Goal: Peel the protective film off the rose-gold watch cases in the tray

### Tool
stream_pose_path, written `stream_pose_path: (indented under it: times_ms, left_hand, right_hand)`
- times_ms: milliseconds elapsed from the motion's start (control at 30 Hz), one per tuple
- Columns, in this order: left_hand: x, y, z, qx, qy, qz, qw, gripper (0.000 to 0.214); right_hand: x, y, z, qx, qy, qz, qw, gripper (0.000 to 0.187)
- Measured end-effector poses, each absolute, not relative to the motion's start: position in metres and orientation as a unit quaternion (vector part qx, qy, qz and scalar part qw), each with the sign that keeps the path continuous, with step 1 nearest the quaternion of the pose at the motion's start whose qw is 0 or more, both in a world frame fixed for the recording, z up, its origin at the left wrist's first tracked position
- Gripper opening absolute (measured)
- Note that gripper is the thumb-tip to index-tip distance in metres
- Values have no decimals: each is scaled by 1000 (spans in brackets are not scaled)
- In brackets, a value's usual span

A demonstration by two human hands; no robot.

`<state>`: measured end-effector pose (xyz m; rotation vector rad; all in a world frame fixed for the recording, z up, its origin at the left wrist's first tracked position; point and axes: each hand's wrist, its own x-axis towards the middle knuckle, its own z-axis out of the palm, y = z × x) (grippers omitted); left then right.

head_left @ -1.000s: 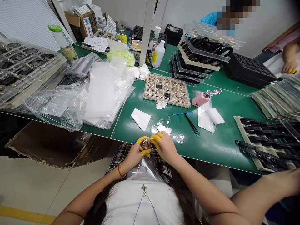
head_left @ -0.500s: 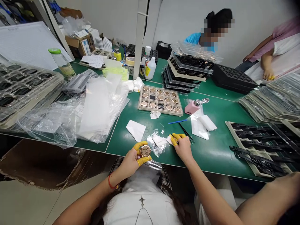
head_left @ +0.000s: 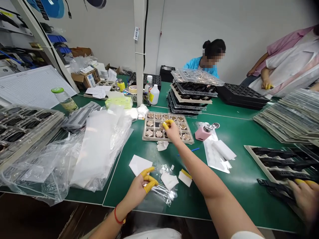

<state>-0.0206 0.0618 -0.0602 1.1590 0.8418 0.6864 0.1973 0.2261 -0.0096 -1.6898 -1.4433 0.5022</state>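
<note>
My right hand [head_left: 172, 132], seemingly mid-transfer at the centre-frame watch-case tray [head_left: 147, 138].
Left fingers [head_left: 149, 187] parted, empty; right grip unclear; next needs precision.

Bright, even indoor lt., seemingly from overhead. Hard glare on wrap [head_left: 170, 199], lower ctr.; softer sheen on bag [head_left: 47, 172], L side. Tray [head_left: 145, 133], mid-frame, fairly crisp w/ small highlights. Deep shadow btm. L, below table [head_left: 139, 147]. Wide-angle stretch nr. edges; black vignette, top R corner. Mosaic on person [head_left: 206, 63], upper R.
</note>
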Motion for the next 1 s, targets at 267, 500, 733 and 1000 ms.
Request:
stream_pose_path:
  times_ms: [267,500,733,1000]
  left_hand:
    - [-22,63,-64,480,373,285,741,51]
    - [-25,64,-71,493,378,260,739,51]
    - [-25,66,-68,479,378,254,750,54]
    - [-23,67,-62,465,400,246,750,55]
  right_hand:
    - [211,295,-34,-703,-628,76,326,25]
    - [310,268,-18,-787,-558,-12,264,37]
    - [349,260,-21,-816,-545,22,193,31]
    - [345,271,-32,-821,-554,54,124,29]
